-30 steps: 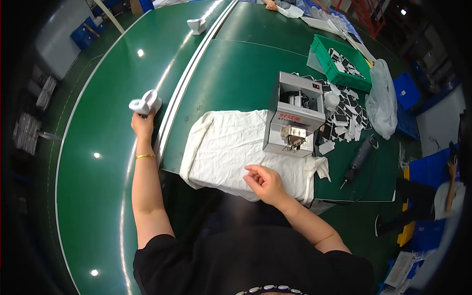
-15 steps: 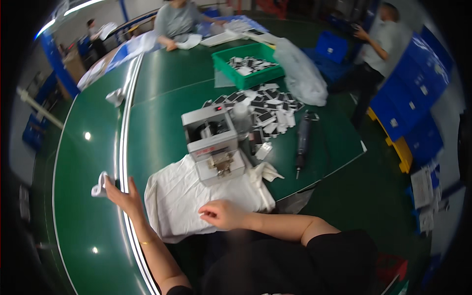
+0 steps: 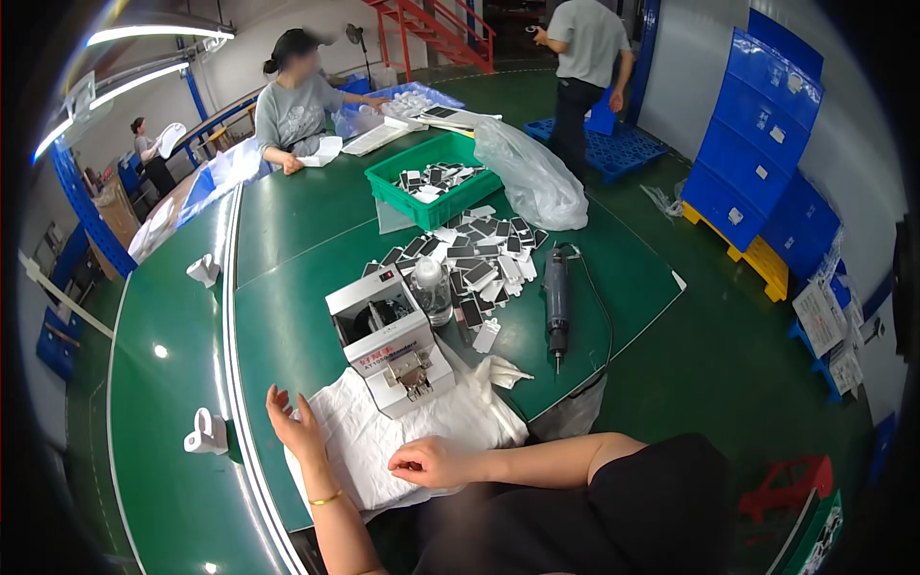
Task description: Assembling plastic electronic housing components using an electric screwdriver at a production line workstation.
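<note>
My left hand (image 3: 299, 428) is held over the left edge of a white cloth (image 3: 355, 470), fingers apart and nothing in them. To its left, beyond the metal rail, a white curved plastic piece with a loop-like top (image 3: 205, 436) stands on the green surface, apart from the hand. My right hand (image 3: 428, 463) rests low over the front of the cloth, fingers curled in with nothing visible in them. Ahead of both hands, a small grey-white benchtop machine (image 3: 388, 335) with a metal clamp-like fixture (image 3: 414, 376) sits on the cloth.
Behind the machine are a clear bottle (image 3: 431, 292), a pile of black-and-white tags (image 3: 479, 264) and a green crate (image 3: 388, 172). A corded electric screwdriver (image 3: 557, 307) lies right. Another white piece (image 3: 203, 270) stands farther left. A seated co-worker (image 3: 297, 115) handles white material.
My left hand has let go of the white plastic piece and moved right, over the cloth's edge. The right hand stays curled at the cloth. The head view has shifted.
</note>
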Demonstrator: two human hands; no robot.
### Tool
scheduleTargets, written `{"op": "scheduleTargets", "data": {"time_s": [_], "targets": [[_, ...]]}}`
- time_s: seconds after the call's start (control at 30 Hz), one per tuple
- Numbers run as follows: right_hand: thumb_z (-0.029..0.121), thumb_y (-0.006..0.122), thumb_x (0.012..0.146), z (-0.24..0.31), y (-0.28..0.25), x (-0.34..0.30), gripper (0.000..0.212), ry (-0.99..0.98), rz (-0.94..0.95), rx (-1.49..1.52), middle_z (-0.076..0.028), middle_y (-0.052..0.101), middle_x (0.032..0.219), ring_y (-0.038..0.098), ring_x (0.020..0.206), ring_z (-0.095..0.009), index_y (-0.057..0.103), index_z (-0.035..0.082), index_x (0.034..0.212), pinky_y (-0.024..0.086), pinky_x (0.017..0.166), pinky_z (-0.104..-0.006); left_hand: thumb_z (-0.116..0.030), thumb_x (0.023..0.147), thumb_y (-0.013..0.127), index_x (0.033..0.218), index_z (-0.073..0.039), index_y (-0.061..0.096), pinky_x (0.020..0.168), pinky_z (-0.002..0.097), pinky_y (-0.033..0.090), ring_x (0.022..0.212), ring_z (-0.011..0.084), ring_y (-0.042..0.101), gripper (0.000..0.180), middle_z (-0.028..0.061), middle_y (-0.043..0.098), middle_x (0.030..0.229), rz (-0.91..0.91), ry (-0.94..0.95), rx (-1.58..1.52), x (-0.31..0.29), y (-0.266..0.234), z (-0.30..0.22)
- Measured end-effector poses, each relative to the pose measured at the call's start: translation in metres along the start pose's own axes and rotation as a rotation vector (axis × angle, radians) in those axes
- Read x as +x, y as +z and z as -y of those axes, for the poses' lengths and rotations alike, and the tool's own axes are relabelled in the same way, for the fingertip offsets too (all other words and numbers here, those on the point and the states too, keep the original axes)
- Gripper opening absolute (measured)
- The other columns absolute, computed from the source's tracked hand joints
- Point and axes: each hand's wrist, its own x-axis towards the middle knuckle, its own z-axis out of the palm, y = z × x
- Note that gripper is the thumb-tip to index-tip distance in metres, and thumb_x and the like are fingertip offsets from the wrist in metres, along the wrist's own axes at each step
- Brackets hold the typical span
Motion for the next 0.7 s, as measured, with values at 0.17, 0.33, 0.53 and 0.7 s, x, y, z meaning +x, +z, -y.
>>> {"op": "scheduleTargets", "data": {"time_s": [0.17, 0.33, 0.53, 0.7], "targets": [[0.017, 0.068, 0.090, -0.0007, 0.0002, -0.0004, 0.015, 0.003, -0.004, 0.003, -0.010, 0.070, 0.086, 0.066, 0.069, -0.022, 0.069, 0.003, 0.096, 0.052, 0.065, -0.0331, -0.003, 0.090, 0.067, 0.130, -0.003, 0.055, 0.081, 0.0344, 0.052, 0.096, 0.0239, 0.064, 0.042, 0.0134, 0.065, 0.109, 0.016, 0.012, -0.026, 0.0023, 0.0015, -0.0033], [0.016, 0.069, 0.089, 0.0041, 0.0004, 0.0026, 0.015, 0.011, 0.017, 0.006, -0.010, 0.070, 0.085, 0.067, 0.071, -0.022, 0.069, 0.003, 0.095, 0.053, 0.066, -0.0329, -0.003, 0.089, 0.067, 0.125, -0.001, 0.057, 0.078, 0.0337, 0.051, 0.091, 0.0231, 0.063, 0.037, 0.0125, 0.066, 0.104, 0.004, -0.009, -0.032, 0.0048, -0.0037, -0.0024], [0.016, 0.069, 0.090, 0.0036, -0.0004, 0.0009, 0.015, 0.015, 0.015, 0.016, -0.009, 0.069, 0.083, 0.067, 0.071, -0.020, 0.070, 0.003, 0.095, 0.053, 0.066, -0.0316, -0.003, 0.090, 0.066, 0.123, -0.002, 0.059, 0.077, 0.0333, 0.051, 0.088, 0.0221, 0.063, 0.034, 0.0116, 0.066, 0.101, -0.006, -0.016, -0.044, 0.0075, -0.0037, -0.0032], [0.017, 0.070, 0.091, 0.0054, -0.0006, 0.0011, 0.016, 0.027, 0.011, 0.040, -0.009, 0.069, 0.083, 0.066, 0.070, -0.019, 0.070, 0.002, 0.096, 0.052, 0.065, -0.0308, -0.004, 0.091, 0.065, 0.122, -0.002, 0.059, 0.075, 0.0325, 0.051, 0.085, 0.0213, 0.063, 0.032, 0.0106, 0.066, 0.098, 0.010, -0.048, -0.055, 0.0065, -0.0060, -0.0049]]}}
